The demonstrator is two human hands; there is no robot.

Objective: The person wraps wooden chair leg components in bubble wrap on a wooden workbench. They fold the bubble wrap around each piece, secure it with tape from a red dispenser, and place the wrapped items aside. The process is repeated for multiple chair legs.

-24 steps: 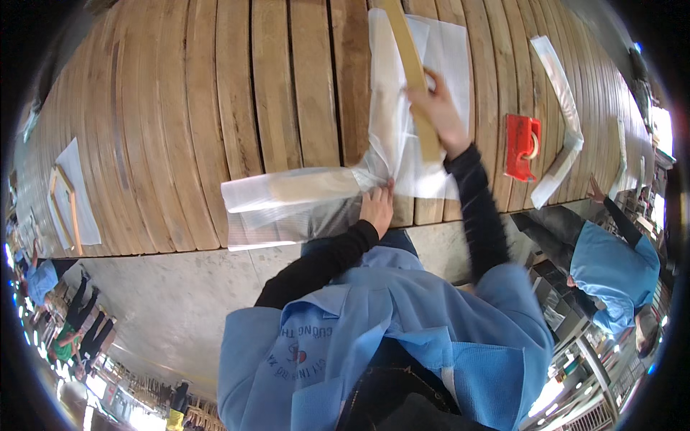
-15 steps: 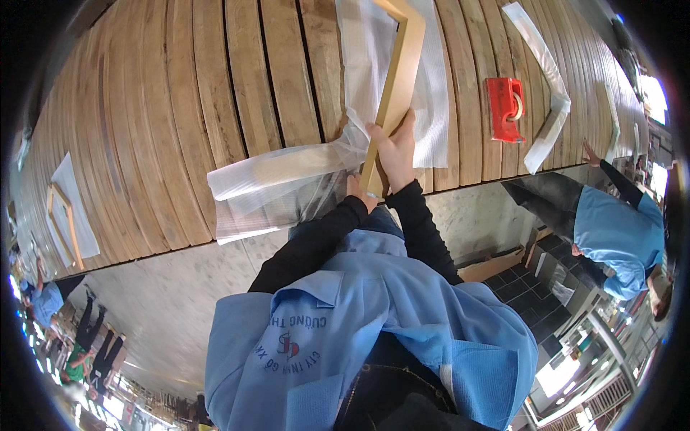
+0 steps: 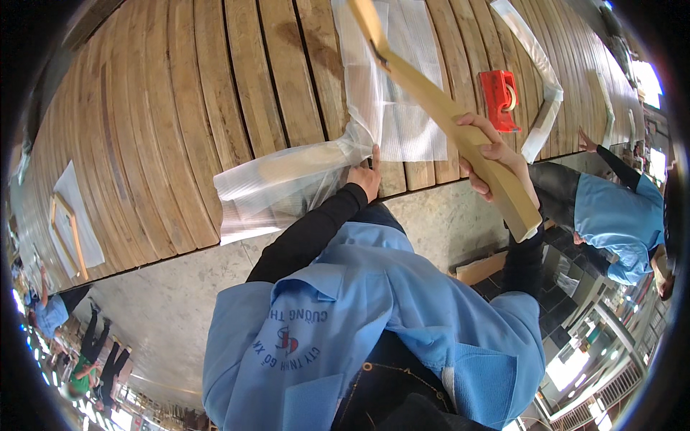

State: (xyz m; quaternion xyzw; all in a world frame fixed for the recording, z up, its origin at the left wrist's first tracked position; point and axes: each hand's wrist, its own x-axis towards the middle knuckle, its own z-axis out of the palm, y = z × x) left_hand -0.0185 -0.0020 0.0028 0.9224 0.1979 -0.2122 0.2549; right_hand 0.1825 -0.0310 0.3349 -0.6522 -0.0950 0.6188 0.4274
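Note:
My right hand is closed around a bent, pale wooden piece, lifted and slanting from the upper middle down toward my right side. Its near end hangs past the table edge. At the table's front edge, my left hand lies against the gathered end of a translucent foam sheet, index finger stretched out, its other fingers partly hidden. That sheet is folded over something long and pale, and part of it hangs over the edge. Another flat part of foam sheeting lies beneath the raised wood.
A red tape dispenser stands on the slatted wooden table. Right of it lies a foam-wrapped angled piece. At far left, a wooden frame piece rests on foam. A co-worker in a blue shirt stands at the right.
My right hand has swung the wooden piece up and to the right, away from the foam. My left hand has let go of its near end and rests at the foam fold.

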